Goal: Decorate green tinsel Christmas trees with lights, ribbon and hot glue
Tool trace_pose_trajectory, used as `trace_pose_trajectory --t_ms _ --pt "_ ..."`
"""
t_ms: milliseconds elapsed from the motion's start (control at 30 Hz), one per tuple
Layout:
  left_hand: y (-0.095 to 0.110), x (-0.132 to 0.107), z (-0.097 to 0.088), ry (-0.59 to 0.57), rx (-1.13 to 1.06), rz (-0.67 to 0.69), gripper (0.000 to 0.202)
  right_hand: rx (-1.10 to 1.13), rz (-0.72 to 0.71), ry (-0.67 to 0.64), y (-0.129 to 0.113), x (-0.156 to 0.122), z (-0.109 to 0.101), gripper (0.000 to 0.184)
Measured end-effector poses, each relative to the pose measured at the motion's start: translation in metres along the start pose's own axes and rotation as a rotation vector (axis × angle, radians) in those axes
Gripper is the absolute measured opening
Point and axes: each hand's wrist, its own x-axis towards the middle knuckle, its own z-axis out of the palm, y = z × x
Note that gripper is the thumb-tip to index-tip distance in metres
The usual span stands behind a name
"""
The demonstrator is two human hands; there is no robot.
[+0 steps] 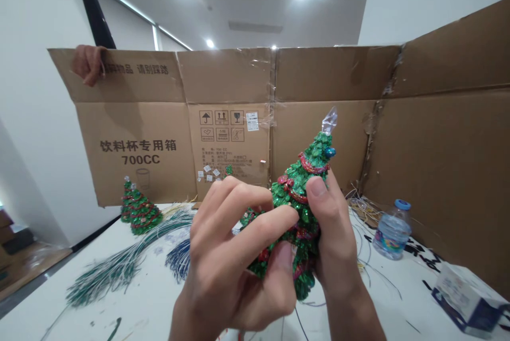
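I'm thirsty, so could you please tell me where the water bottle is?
Head view: the water bottle is right of the right hand, near the cardboard wall.

Two bare hands are in view, the left hand [227,261] and the right hand [334,240]. The left fingers [247,208] are long and slim, with smooth knuckles and nails trimmed short of the fingertips. The right thumb [317,188] is broad, with a wide, flat nail cut short. Below the fingers, each hand narrows into a bare wrist and then a bare forearm [354,320]. Both forearms run out past the lower edge of the view, with no sleeve, band or marking seen on them.
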Motion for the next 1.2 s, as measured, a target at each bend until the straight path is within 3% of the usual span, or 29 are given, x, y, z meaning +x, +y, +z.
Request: trace_pose_trajectory --t_ms 200,400,633,867,1067,1200 --pt "0.0008 0.0002 0.0016 0.014 -0.044 -0.031 0.035 0.024 0.002 -0.003 -0.0004 0.0012 0.0018 0.036" --pt "0.0000 0.0058 0.0044 0.120 -0.098 0.017 0.034 0.019 0.110 0.071 -0.0079 -0.0031 0.0071 0.047" --pt "0.0018 0.0052 0.0035 0.118 -0.112 -0.006 0.032 -0.012 0.103 0.047 -0.0089 -0.0042 0.0057 0.043" --pt "0.0044 0.0062 0.0018 0.099 -0.126 -0.038 0.032 -0.018 0.110 0.069 -0.0088 -0.0045 0.0070 0.055" --pt "0.0041 0.0028 0.0007 0.079 -0.144 -0.071 0.030 -0.020 0.098 0.068 -0.0077 -0.0042 0.0058 0.053" --pt "0.0024 0.0017 0.0004 0.064 -0.145 -0.073 0.031 -0.030 0.087 0.024 -0.0081 -0.0040 0.0047 0.039"
